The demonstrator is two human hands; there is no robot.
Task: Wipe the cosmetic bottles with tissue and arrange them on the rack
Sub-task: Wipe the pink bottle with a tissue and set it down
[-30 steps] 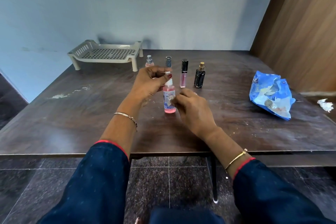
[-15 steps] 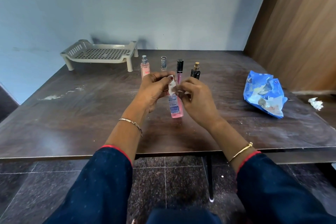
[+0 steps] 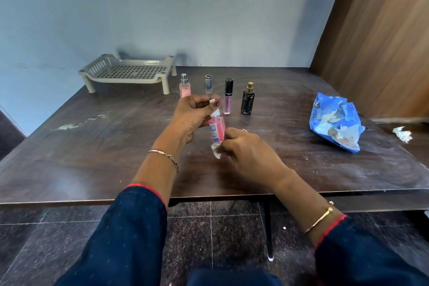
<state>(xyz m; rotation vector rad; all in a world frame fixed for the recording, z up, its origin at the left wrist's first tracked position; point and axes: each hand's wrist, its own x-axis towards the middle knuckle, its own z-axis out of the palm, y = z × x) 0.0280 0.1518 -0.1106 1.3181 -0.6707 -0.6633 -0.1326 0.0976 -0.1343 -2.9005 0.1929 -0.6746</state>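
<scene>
A person stands at a dark wooden desk [image 3: 92,146], both forearms in dark blue sleeves reaching forward. The left hand [image 3: 190,118] has its grip closed around the upper part of a small pink bottle [image 3: 217,129], lifted just above the desk and tilted slightly. The right hand [image 3: 246,148] pinches a scrap of white tissue [image 3: 216,150] against the bottle's lower end, fingers closed on it. Behind the hands, four more bottles stand upright in a row: a pale pink spray bottle [image 3: 185,87], a clear tube with a silver cap [image 3: 208,82], a pink gloss tube with a black cap [image 3: 228,96] and a black perfume bottle [image 3: 248,100]. A beige plastic rack [image 3: 130,72] sits at the back left, holding nothing. A crumpled blue packet [image 3: 336,121] lies to the right, a used tissue wad [image 3: 402,133] near it. The risk, as I judge it: the tissue is small and the bottle smooth, so it could slip from the fingers, or a careless hand could topple the narrow tubes standing close behind.
</scene>
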